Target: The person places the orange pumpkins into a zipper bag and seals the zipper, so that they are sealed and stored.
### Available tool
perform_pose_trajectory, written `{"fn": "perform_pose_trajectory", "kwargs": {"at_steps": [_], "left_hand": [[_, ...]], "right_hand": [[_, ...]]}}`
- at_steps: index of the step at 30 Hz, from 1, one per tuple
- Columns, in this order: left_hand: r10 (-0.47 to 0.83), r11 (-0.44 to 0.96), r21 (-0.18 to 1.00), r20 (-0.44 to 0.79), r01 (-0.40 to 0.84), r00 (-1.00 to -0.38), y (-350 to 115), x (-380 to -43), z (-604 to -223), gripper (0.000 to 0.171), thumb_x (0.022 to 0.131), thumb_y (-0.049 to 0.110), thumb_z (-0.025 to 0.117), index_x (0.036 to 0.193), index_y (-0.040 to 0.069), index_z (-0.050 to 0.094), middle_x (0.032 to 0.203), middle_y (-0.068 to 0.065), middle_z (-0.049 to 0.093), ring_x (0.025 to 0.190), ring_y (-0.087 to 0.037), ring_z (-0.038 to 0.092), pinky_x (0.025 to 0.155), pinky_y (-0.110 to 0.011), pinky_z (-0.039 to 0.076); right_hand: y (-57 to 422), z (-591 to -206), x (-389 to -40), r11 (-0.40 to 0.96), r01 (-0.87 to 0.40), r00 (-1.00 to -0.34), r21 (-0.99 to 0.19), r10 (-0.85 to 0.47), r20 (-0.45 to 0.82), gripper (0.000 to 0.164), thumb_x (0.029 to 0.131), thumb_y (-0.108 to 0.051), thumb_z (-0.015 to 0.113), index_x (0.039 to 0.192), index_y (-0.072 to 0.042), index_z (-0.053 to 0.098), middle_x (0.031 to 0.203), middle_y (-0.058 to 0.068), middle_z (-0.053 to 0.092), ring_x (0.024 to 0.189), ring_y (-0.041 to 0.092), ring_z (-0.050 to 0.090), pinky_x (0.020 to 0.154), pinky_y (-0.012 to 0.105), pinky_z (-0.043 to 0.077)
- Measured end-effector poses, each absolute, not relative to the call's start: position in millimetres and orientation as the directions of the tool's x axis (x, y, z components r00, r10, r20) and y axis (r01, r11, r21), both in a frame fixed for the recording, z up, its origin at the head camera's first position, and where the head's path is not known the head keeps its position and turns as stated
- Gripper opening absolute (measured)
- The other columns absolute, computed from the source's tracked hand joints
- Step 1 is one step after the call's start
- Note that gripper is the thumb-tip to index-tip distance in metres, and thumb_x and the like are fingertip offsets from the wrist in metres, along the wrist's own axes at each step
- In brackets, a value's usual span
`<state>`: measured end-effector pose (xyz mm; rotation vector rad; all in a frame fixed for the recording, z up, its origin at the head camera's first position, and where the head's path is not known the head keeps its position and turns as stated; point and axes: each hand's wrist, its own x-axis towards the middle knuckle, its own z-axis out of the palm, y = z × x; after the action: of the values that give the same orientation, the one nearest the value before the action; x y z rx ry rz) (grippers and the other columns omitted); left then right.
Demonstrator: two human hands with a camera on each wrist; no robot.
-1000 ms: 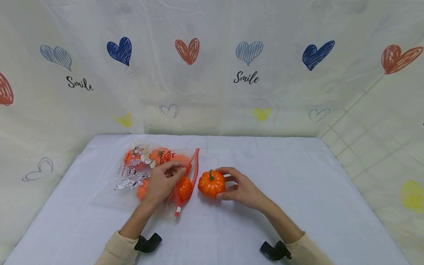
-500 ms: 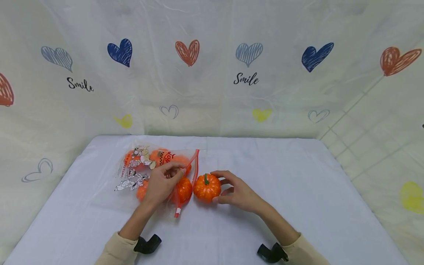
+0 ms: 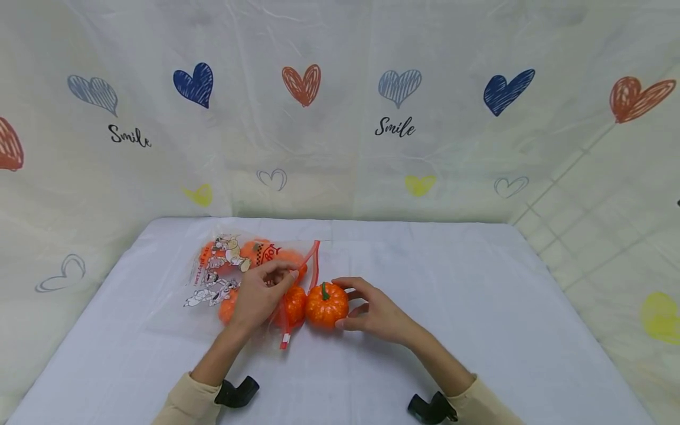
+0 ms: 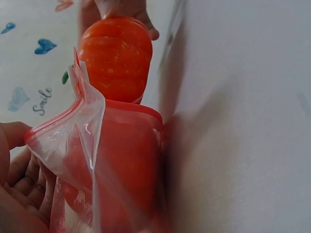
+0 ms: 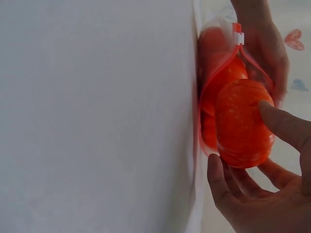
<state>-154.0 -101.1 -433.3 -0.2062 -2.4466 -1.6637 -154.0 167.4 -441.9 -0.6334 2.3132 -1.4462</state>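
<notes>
A clear zip bag [image 3: 175, 319] with a red slider edge and printed cartoon figures lies on its side, its mouth facing right. Several small orange pumpkins [image 3: 227, 307] are inside it. My left hand [image 3: 260, 295] pinches the upper lip of the bag's red edge, and the mouth gapes in the right wrist view. In my right hand [image 3: 377, 313] is another orange pumpkin [image 3: 326, 306] with a green stem, held between thumb and fingers right at the mouth. The white slider [image 5: 238, 39] sits at one end of the red edge.
A white cloth covers the table [image 3: 451, 283]. Behind it hangs a pale sheet [image 3: 340, 147] printed with hearts and the word Smile. Black wrist-worn pieces [image 3: 237, 392] sit by both sleeves.
My right hand has moved left with the pumpkin, from a little apart from the bag to right at its mouth. The left hand has kept its place on the edge.
</notes>
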Motion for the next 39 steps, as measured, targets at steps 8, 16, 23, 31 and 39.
{"fn": "perform_pose_trajectory", "kwargs": {"at_steps": [8, 16, 23, 31, 39], "left_hand": [[0.015, 0.363, 0.905, 0.234, 0.224, -0.972, -100.5, -153.7, -433.1, 0.016, 0.096, 0.028, 0.076, 0.107, 0.017, 0.079, 0.086, -0.007, 0.064, 0.08, -0.017, 0.056, 0.067, -0.019, 0.045], [0.018, 0.358, 0.902, 0.254, 0.243, -0.967, -100.2, -154.7, -433.6, 0.015, 0.095, 0.026, 0.077, 0.106, 0.015, 0.08, 0.085, -0.007, 0.067, 0.078, -0.014, 0.058, 0.069, -0.02, 0.048], [0.025, 0.36, 0.899, 0.258, 0.25, -0.966, -100.0, -154.3, -433.1, 0.017, 0.096, 0.028, 0.076, 0.107, 0.016, 0.079, 0.087, -0.006, 0.069, 0.079, -0.015, 0.058, 0.07, -0.019, 0.048], [0.027, 0.352, 0.903, 0.252, 0.245, -0.967, -99.1, -154.3, -433.0, 0.015, 0.096, 0.026, 0.076, 0.107, 0.016, 0.079, 0.087, -0.007, 0.068, 0.079, -0.016, 0.058, 0.07, -0.019, 0.048], [0.022, 0.355, 0.904, 0.245, 0.237, -0.969, -98.9, -153.5, -432.8, 0.015, 0.096, 0.024, 0.076, 0.107, 0.015, 0.079, 0.086, -0.007, 0.067, 0.079, -0.016, 0.057, 0.07, -0.019, 0.048]], "right_hand": [[164.3, -443.1, -153.1, 0.388, -0.196, -0.839, -0.9, -0.542, -0.051, 0.072, 0.088, -0.021, 0.084, 0.151, -0.018, 0.05, 0.152, 0.003, 0.053, 0.129, 0.028, 0.058, 0.098, 0.043, 0.059], [160.0, -443.2, -151.7, 0.384, -0.189, -0.835, -0.904, -0.548, -0.059, 0.072, 0.088, -0.021, 0.084, 0.151, -0.019, 0.05, 0.152, 0.003, 0.053, 0.129, 0.028, 0.058, 0.098, 0.041, 0.059], [155.4, -443.9, -153.0, 0.371, -0.178, -0.826, -0.911, -0.559, -0.066, 0.071, 0.088, -0.022, 0.084, 0.151, -0.019, 0.05, 0.152, 0.002, 0.054, 0.129, 0.028, 0.058, 0.098, 0.042, 0.059], [150.8, -443.2, -154.1, 0.354, -0.193, -0.811, -0.915, -0.583, -0.054, 0.07, 0.09, -0.021, 0.082, 0.151, -0.017, 0.05, 0.151, 0.003, 0.055, 0.13, 0.03, 0.058, 0.1, 0.042, 0.059], [147.9, -443.7, -153.3, 0.352, -0.182, -0.818, -0.918, -0.573, -0.058, 0.068, 0.091, -0.018, 0.081, 0.15, -0.014, 0.049, 0.151, 0.005, 0.056, 0.133, 0.031, 0.059, 0.101, 0.044, 0.058]]}}
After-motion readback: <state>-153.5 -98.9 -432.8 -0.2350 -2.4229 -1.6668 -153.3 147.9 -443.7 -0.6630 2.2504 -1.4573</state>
